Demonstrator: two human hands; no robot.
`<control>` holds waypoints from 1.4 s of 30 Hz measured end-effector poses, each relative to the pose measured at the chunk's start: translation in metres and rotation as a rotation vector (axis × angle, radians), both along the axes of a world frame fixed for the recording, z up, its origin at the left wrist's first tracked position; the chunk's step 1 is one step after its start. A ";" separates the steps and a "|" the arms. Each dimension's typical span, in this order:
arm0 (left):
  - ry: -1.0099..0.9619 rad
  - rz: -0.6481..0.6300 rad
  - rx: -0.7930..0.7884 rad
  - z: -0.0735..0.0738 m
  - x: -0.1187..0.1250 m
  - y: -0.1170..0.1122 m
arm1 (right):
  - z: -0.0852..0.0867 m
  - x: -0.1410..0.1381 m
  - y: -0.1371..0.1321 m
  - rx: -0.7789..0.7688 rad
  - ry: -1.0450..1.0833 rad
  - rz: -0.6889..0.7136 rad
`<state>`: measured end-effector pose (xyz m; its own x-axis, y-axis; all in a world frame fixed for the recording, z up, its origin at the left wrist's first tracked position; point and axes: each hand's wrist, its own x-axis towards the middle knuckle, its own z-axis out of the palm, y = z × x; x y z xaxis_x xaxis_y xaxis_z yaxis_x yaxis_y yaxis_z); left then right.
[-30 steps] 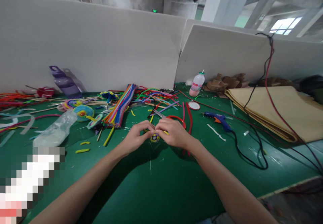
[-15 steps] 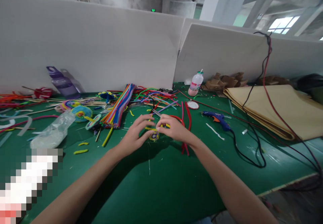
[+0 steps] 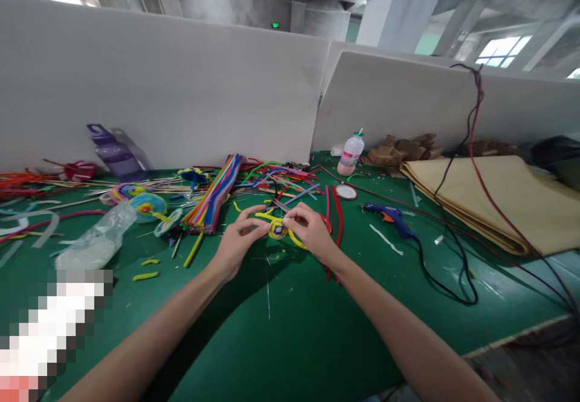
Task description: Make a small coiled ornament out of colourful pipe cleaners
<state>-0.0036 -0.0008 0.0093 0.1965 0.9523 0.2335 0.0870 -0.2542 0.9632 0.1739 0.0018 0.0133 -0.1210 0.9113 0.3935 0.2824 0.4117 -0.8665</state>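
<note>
Between my hands is a small round coil of yellow and purple pipe cleaner [image 3: 277, 229], with a pale centre. My left hand [image 3: 235, 242] pinches its left edge between thumb and fingers. On the opposite edge, my right hand [image 3: 312, 231] is closed at the fingertips. A loose yellow pipe cleaner [image 3: 296, 241] curves out under the right fingers, and another yellow end sticks out above the left fingertips. Just behind the coil lies a slim metal tool [image 3: 281, 206], perhaps scissors, partly hidden by my right hand. Red pipe cleaners [image 3: 338, 211] lie right of my right hand.
A bundle of coloured pipe cleaners [image 3: 215, 196] and finished coils [image 3: 148, 207] lie at left, near a plastic bag [image 3: 97, 239] and purple bottle [image 3: 115, 154]. Rightward are a drink bottle [image 3: 350, 154], a blue glue gun [image 3: 389, 216] with trailing cord, and folded brown paper [image 3: 493, 196].
My left thumb and fingers, apart over the coil before, have closed on its left edge. The coil has risen slightly, and the yellow pipe cleaner now shows as a loop below my right fingers.
</note>
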 end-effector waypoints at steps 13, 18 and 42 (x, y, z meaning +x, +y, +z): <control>0.007 -0.109 -0.059 0.002 -0.001 -0.001 | 0.011 0.008 0.000 -0.181 0.102 0.297; 0.059 -0.111 -0.025 0.003 -0.002 -0.001 | 0.008 0.008 0.001 -0.231 0.145 0.337; 0.173 -0.158 0.043 0.004 -0.005 0.002 | 0.007 0.015 0.004 -0.250 -0.046 0.357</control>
